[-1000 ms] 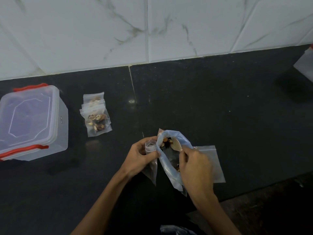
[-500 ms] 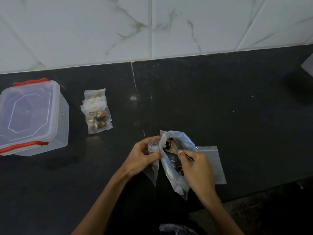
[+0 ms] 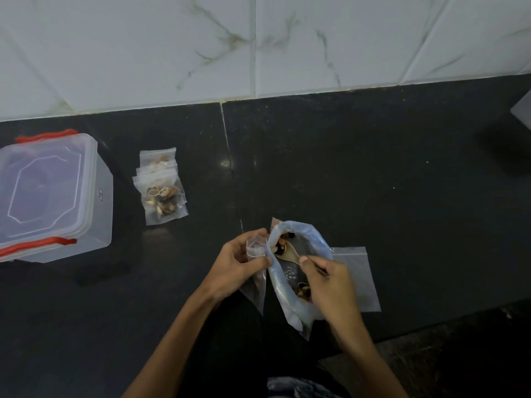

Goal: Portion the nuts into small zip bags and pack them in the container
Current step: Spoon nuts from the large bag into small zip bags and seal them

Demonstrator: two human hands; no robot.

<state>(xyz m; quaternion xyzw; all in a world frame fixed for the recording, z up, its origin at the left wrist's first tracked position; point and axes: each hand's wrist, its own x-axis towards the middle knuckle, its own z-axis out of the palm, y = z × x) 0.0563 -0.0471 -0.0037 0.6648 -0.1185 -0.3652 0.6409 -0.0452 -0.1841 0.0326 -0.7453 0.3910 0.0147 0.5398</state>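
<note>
Both hands curled: left hand (image 3: 240, 261) pinches small zip bag (image 3: 256, 278), right hand (image 3: 330, 282) grips prob. spoon (image 3: 290, 252) in nut bag (image 3: 298, 271).

Seeing countertop (image 3: 373, 182) as dark polished stone, glossy, speckled. Wall tiles (image 3: 143, 47) looking smooth white marble-veined ceramic. Container (image 3: 51, 196), left of frame, showing translucent plastic, red plastic clips. Zip bags (image 3: 161, 191) appearing clear thin crinkled plastic film.

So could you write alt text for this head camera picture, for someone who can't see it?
A person's right hand lifts a spoon of nuts from a big bag, while the left hand pinches a small zip bag beside it. On the black counter lie filled bags and a lidded container.
</note>
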